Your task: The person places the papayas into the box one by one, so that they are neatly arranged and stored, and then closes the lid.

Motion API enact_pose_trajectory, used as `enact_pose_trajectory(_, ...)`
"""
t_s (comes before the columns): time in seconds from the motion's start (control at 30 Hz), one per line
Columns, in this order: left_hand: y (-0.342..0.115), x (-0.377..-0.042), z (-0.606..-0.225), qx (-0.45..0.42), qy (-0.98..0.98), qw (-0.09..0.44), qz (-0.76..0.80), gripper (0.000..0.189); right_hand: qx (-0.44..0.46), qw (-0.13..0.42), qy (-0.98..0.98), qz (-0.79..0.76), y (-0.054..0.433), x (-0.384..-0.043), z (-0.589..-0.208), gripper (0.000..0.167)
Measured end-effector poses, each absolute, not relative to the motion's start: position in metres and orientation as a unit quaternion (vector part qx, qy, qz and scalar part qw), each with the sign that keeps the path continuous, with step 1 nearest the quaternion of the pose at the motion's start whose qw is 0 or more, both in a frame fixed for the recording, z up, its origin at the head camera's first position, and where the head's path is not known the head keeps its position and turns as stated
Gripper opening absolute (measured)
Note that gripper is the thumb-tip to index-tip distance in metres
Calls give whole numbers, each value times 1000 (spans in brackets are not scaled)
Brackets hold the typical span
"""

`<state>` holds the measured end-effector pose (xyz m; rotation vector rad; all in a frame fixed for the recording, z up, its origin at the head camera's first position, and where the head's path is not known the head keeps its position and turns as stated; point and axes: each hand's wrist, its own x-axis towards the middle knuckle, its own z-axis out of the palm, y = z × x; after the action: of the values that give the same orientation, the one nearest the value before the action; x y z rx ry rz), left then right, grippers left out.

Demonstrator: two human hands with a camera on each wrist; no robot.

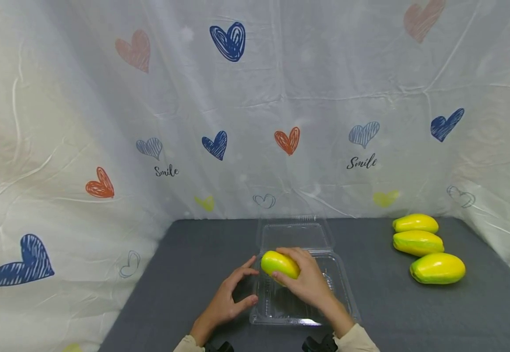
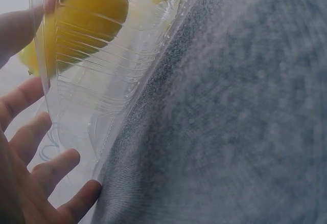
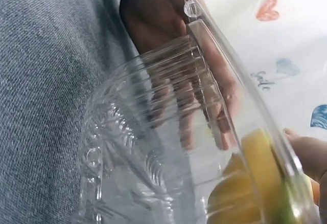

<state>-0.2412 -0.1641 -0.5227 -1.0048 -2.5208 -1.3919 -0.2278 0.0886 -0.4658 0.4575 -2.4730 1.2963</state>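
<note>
My right hand (image 1: 306,281) grips a yellow-green papaya (image 1: 279,264) from above, its thumb on the near side. The papaya is over the left back part of a clear plastic clamshell box (image 1: 283,321), whose lid (image 1: 296,236) is folded back flat behind it. Whether the fruit touches the box floor I cannot tell. My left hand (image 1: 227,299) is at the box's left side with fingers spread, fingertips at or near the wall. Through the clear wall in the left wrist view, the papaya (image 2: 94,19) shows above those fingers.
Several papayas are not all in the box: a near one (image 1: 437,268), a middle one (image 1: 418,243) and a far one (image 1: 415,223) lie at the right of the grey-covered table (image 1: 184,264). A white curtain (image 1: 255,112) printed with hearts hangs around the back and sides.
</note>
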Motion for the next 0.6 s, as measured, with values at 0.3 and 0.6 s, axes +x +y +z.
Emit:
enact_pose_trajectory(0.3, -164, -241, -524, -338, -820, 53, -458, 47, 158, 145, -873, 439, 84, -229, -468, 53)
enact_pose_trajectory(0.6, -163, -240, -521, -336, -822, 55, -455, 47, 157, 160, -878, 424, 80, -229, -470, 51)
